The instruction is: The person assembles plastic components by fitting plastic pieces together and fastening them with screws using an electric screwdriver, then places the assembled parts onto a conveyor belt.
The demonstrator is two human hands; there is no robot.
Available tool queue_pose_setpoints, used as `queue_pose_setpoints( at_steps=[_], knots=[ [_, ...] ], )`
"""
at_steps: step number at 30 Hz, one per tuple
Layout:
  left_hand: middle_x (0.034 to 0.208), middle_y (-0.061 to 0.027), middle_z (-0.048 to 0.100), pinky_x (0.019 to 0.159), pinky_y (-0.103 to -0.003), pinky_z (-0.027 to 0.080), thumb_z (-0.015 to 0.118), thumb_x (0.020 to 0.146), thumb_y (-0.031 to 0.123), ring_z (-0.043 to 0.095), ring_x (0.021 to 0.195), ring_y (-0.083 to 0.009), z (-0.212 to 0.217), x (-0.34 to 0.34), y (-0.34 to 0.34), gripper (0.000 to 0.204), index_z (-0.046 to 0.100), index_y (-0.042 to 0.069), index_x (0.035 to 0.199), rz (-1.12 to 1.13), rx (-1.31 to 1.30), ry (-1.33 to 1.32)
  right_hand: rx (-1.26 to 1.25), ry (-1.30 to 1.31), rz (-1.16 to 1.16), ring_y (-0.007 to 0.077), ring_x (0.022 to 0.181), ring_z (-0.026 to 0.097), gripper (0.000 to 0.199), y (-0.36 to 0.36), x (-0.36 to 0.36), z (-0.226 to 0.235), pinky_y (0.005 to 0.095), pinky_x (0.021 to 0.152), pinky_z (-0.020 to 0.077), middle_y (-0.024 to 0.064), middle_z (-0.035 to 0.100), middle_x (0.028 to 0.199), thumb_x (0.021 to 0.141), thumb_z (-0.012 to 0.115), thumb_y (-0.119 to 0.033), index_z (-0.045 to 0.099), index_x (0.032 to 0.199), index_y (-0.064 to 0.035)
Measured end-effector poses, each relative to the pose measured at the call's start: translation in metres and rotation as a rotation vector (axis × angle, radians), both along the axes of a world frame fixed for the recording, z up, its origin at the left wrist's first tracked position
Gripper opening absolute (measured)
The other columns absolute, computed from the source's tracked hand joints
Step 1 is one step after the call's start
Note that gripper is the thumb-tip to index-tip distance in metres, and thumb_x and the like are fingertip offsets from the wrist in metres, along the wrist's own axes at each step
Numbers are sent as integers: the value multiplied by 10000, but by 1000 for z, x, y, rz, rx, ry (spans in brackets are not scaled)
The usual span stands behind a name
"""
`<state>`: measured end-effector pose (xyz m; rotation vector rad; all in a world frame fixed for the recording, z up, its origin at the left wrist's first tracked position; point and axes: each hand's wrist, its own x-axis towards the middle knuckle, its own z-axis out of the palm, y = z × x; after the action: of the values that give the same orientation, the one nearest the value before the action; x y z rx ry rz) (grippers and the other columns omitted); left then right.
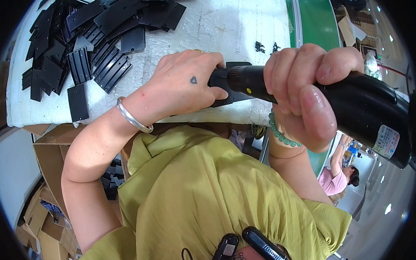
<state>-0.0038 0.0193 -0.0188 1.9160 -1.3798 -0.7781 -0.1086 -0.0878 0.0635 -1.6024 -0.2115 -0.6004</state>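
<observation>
The right hand (303,92) wraps its fingers tight around a black power screwdriver (354,106), levelled over the bench (222,24); the left hand (183,85) clamps its nose (steadying it), black plates (99,42) piled far left.

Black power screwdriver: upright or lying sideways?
Sideways. The power screwdriver runs roughly level, right hand wrapped around its body, left hand at its front end.

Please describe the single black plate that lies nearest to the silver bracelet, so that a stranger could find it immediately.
On the white table cover, a heap of black plates fills the far left corner. The single black plate lies flat at the near edge, just beyond the bracelet on the left hand, apart from the heap.
</observation>
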Motion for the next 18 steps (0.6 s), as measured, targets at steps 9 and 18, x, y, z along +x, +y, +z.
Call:
queue_pose_setpoints(
  at_steps=[9,18],
  knots=[
    [988,-144,621,841,-382,429,707,707,280,554,964,-332,10,2,8,418,590,88,1059,7,-29,-24,213,-171,-193,109,512,377,230,-41,-4,3,291,573,359,-5,363,615,787,448,-101,473,1012,-55],
    [900,-99,559,791,-338,424,733,705,213,517,892,-293,14,6,-11,407,593,63,1056,39,-310,-212,128,-216,-662,135,529,431,209,-89,-23,-22,314,575,406,28,443,642,754,530,-29,475,956,-18]
  ],
)
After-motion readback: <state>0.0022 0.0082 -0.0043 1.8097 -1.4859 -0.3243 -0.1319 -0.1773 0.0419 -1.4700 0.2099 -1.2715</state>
